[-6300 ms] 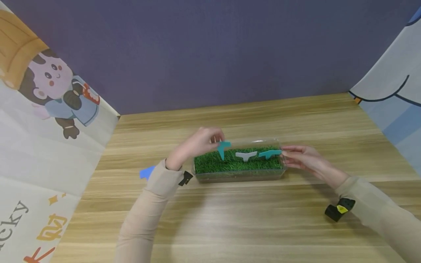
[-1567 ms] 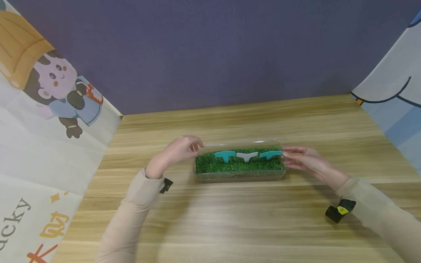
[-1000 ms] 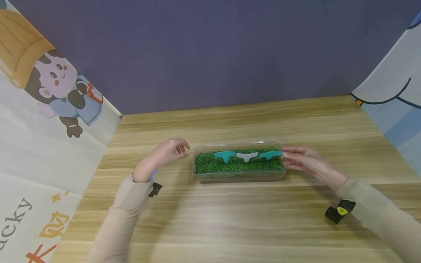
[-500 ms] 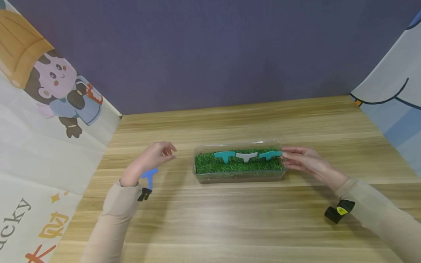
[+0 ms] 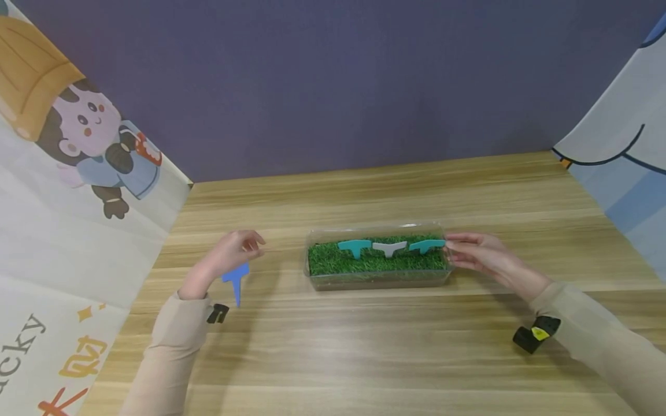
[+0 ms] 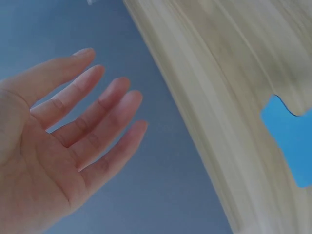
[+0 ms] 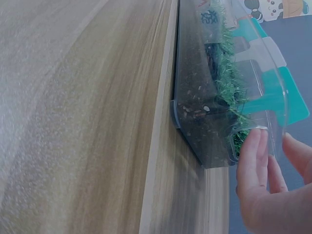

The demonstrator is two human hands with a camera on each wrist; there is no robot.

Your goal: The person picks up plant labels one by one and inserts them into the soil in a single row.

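Note:
A clear planter box filled with green artificial grass stands mid-table. Three T-shaped plant labels stick up from the grass in a row: a turquoise label at left, a white label in the middle and another turquoise label at right. My right hand holds the box's right end, fingers against the outer wall and thumb by the rim. Above the table at left hovers my left hand, holding nothing, its fingers relaxed and spread in the left wrist view. Just below it lies a blue T-shaped plant label.
The wood-grain table meets a dark blue wall at the back. A cartoon-printed sheet bounds the left side, and another printed sheet the right. Dark soil shows through the box wall in the right wrist view.
The left turquoise label, earlier pinched in my left hand, now stands in the grass. My left hand has withdrawn leftward, uncovering the blue label. My right hand stays at the box.

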